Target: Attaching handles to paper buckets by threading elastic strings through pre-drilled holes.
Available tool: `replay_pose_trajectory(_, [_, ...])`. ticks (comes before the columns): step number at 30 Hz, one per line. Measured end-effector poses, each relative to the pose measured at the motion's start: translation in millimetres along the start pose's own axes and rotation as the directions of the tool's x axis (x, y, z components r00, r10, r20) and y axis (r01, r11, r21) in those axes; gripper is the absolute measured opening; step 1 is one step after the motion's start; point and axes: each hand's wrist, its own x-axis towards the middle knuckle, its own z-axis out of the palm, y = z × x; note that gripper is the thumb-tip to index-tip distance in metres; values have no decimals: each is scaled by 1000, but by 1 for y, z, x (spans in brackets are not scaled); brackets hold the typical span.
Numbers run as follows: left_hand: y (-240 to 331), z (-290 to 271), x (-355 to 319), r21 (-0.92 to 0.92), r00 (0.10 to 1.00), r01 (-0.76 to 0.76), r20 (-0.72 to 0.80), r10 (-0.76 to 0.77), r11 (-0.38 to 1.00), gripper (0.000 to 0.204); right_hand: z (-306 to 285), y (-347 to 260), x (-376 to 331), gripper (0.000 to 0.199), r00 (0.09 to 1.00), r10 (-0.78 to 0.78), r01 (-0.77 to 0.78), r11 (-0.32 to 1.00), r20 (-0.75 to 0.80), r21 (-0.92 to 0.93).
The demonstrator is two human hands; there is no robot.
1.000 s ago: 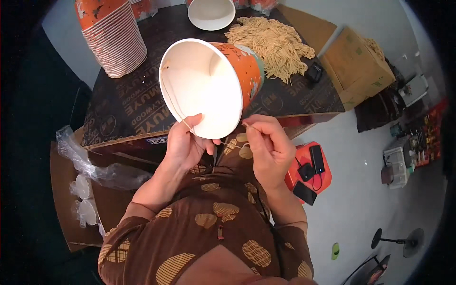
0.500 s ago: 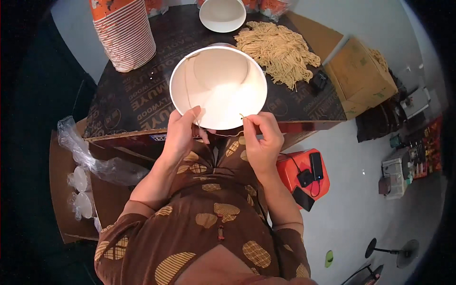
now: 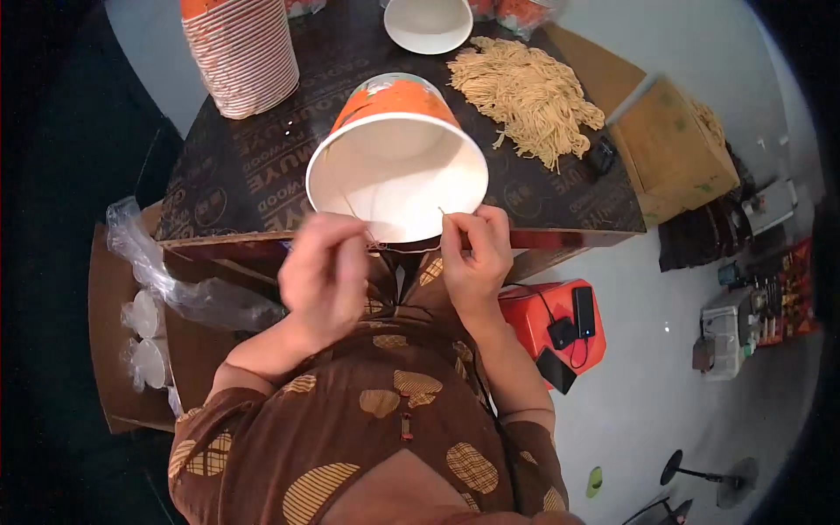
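A large paper bucket (image 3: 398, 188), orange outside and white inside, lies tilted at the table's front edge with its mouth toward me. A thin tan string (image 3: 343, 188) crosses its mouth on the left and runs below the lower rim. My right hand (image 3: 477, 254) is closed in a pinch on the string's end, just by the rim at the lower right. My left hand (image 3: 324, 271) is beside the lower left rim, its fingers curled but smeared by motion, so whether it grips the string is unclear.
On the dark plywood table (image 3: 236, 184) are a tall stack of paper buckets (image 3: 241, 61), another white bucket (image 3: 428, 24) and a pile of tan strings (image 3: 529, 101). Cardboard boxes (image 3: 674, 140) stand at right, and a red stool (image 3: 525, 319) holds black electronics.
The bucket has tipped so that its orange side now shows above the rim. My left hand has moved off the rim, down and left, and blurs. My right hand keeps its pinch.
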Motion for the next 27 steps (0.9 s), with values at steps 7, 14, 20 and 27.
replay_pose_trajectory(7, [-22,33,30,261,832,233,445,-331,937,24,4,-3,-9,20,998,-64,64,997,3,-52])
replay_pose_trajectory(14, [-39,46,32,215,676,319,632,-380,923,30,3,-4,-11,20,998,-64,64,996,9,-68])
replay_pose_trajectory(20, [-40,41,33,44,615,591,622,-485,805,30,4,-6,-13,19,999,-37,40,996,36,-75])
replay_pose_trajectory(27, [-45,43,38,41,563,639,656,-503,768,41,4,-5,-12,18,999,-50,50,994,0,-96])
